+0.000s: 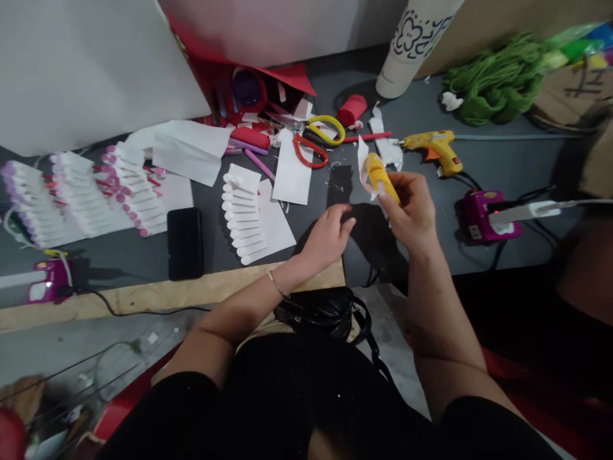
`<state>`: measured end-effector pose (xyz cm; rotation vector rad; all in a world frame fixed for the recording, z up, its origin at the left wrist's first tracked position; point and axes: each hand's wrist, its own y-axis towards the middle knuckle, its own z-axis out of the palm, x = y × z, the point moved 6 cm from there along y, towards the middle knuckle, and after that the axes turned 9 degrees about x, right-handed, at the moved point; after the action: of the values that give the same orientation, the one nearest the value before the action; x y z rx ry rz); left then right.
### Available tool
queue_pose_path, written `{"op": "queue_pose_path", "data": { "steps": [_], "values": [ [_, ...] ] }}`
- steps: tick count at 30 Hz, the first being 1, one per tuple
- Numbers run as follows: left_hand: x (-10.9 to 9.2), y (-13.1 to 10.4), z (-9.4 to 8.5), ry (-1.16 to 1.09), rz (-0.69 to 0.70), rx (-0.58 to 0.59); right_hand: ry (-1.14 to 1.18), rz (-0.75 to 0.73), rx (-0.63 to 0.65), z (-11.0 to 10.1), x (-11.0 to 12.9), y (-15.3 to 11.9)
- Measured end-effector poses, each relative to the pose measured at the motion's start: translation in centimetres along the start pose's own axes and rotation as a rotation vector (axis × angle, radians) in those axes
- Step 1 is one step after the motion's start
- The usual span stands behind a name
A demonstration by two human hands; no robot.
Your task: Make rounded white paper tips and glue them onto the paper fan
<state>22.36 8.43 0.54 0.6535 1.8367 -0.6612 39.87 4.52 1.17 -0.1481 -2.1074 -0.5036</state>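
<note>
My right hand [416, 206] is closed around a yellow plastic tool [382, 177] with a rounded end; its exact kind I cannot make out. A whitish strip [363, 156] shows beside the tool's far end. My left hand [329, 235] is held over the front of the table, fingers apart and nothing in it. To its left lies a white card [249, 220] with a row of white round-tipped sticks on it. Beyond the hands are scissors [313, 144] with red and yellow handles, and a white paper piece [291, 172]. A yellow glue gun [438, 148] lies right of the held tool.
Further left are a black phone [185, 243] and several cards [90, 198] of pink- and purple-tipped sticks. Purple power adapters [486, 217] with cables sit at both sides. A white tumbler [412, 45], a red roll [352, 110] and green yarn [500, 76] stand behind. Someone's dark sleeve [531, 319] is at right.
</note>
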Motion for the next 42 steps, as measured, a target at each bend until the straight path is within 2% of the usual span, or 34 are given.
{"op": "queue_pose_path", "data": {
  "steps": [2,4,6,8,13,15,18,20,22,26,31,34,36,39,41,42],
  "values": [
    [0.3,0.9,0.1,-0.498,-0.169,-0.066,0.048,-0.032,0.006,0.5,1.0,-0.2],
    [-0.3,1.9,0.8,-0.841,-0.287,0.002,0.077,-0.064,0.009,1.2,1.7,-0.5],
    [-1.3,2.6,0.6,-0.967,-0.336,0.024,0.091,-0.091,0.003,1.9,1.7,-0.6],
    [-1.7,2.8,0.0,-1.020,-0.359,-0.003,0.084,-0.112,-0.017,2.4,1.6,-0.6],
    [-0.7,2.2,-1.0,-1.173,-0.338,-0.063,-0.020,-0.106,-0.052,2.3,1.6,-0.2],
    [0.2,1.5,-1.2,-1.151,-0.320,-0.074,-0.048,-0.102,-0.073,1.7,1.7,0.1],
    [1.5,-0.3,-1.2,-0.983,-0.309,-0.031,-0.103,-0.068,-0.097,0.7,0.7,0.7],
    [2.4,-2.0,-1.0,-0.906,-0.344,0.005,-0.180,-0.037,-0.068,0.3,-0.4,0.9],
    [3.3,-3.7,-1.2,-0.922,-0.389,-0.002,-0.264,-0.045,-0.003,0.1,-1.4,1.1],
    [4.2,-5.7,-3.3,-0.939,-0.396,-0.039,-0.380,-0.111,0.076,-0.9,-2.7,2.0],
    [4.8,-6.8,-6.7,-0.869,-0.372,-0.137,-0.465,-0.075,0.162,-1.8,-5.2,4.2],
    [4.4,-7.6,-7.3,-0.766,-0.382,-0.092,-0.518,-0.088,0.255,-1.2,-5.5,4.2],
    [3.8,-8.4,-7.0,-0.647,-0.421,0.030,-0.586,-0.102,0.264,-1.1,-4.0,3.6],
    [2.5,-9.5,-6.6,-0.445,-0.443,0.245,-0.658,-0.173,0.263,-1.0,1.3,2.0],
    [1.3,-9.7,-6.6,-0.273,-0.403,0.370,-0.555,-0.280,0.359,0.3,5.9,0.9],
    [0.7,-9.7,-6.6,-0.165,-0.369,0.431,-0.466,-0.353,0.498,1.6,7.9,0.1]
  ]
}}
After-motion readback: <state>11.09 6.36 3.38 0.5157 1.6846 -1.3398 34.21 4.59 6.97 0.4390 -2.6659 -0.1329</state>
